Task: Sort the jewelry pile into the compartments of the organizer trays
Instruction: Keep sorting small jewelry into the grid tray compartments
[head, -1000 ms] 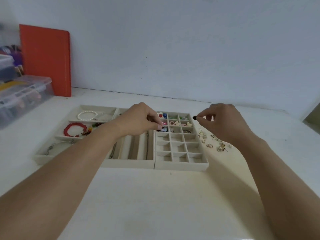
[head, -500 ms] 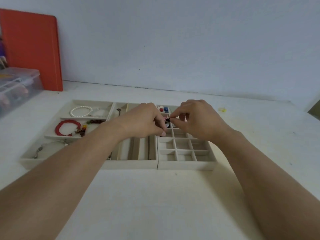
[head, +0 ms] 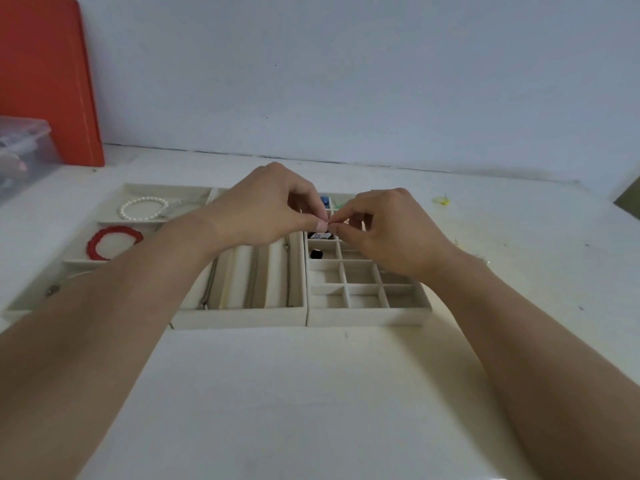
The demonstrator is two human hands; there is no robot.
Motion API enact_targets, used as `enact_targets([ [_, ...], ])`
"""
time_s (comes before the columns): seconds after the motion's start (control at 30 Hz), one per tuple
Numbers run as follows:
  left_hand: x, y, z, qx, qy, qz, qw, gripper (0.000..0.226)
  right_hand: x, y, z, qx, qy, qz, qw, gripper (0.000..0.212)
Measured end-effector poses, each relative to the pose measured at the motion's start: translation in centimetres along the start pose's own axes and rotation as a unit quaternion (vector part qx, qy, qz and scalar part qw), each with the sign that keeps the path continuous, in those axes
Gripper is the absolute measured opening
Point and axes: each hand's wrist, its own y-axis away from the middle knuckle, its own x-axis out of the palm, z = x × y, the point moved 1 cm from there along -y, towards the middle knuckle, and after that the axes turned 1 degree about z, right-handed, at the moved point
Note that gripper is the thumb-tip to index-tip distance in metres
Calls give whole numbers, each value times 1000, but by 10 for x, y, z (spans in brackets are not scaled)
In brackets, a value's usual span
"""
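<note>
Three beige organizer trays stand side by side: a left tray (head: 104, 222), a middle tray (head: 239, 320) and a grid tray (head: 367, 317). My left hand (head: 270, 209) and my right hand (head: 391, 233) meet fingertip to fingertip above the grid tray's left column. Each pinches at the same spot, and whatever is between them is too small to make out. Just below, a small black piece (head: 316, 253) lies in a grid cell. A pearl bracelet (head: 143, 207) and a red bracelet (head: 114, 242) lie in the left tray, and chains (head: 251, 282) in the middle tray.
My right forearm hides most of the loose jewelry pile (head: 485, 261) to the right of the grid tray. A yellow-green piece (head: 441, 201) lies on the table further back. An orange board (head: 45, 81) and a clear plastic box (head: 24, 150) stand at far left.
My right hand carried a small black piece from the right side over to my left hand. A black piece now lies in a grid cell that was empty before.
</note>
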Motion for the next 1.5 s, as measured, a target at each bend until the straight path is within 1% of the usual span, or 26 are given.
enact_targets([
  [0.1,1,1,1,-9,-16,1,1000,8,2,0,2,32,-27,25,999,7],
  [0.17,2,1,2,-13,-26,3,1000,9,2,0,3,40,1,63,997,8],
  [0.23,2,0,2,-17,-41,5,999,16,1,0,4,41,45,93,994,9],
  [0.33,0,0,4,-21,-56,5,998,20,-1,0,5,51,64,102,991,9],
  [0.43,-1,1,3,-24,-50,10,998,19,-1,0,8,46,95,102,989,9],
  [0.5,-2,2,2,-30,-53,13,998,17,-1,1,11,42,118,116,985,11],
  [0.7,8,3,-3,-35,-134,25,990,6,-2,-1,22,28,171,154,973,20],
  [0.8,13,3,-6,-42,-162,52,985,8,-1,-2,25,25,191,148,970,22],
  [0.93,14,4,-7,-57,-166,69,982,14,-6,-3,21,47,187,125,973,16],
  [1.17,21,3,-8,-95,-148,54,983,23,-5,-3,21,56,182,121,974,14],
  [1.33,22,3,-8,-107,-147,39,982,18,-1,-5,24,64,183,133,972,16],
  [1.5,22,3,-8,-114,-141,37,983,19,4,-6,22,87,147,141,975,11],
])
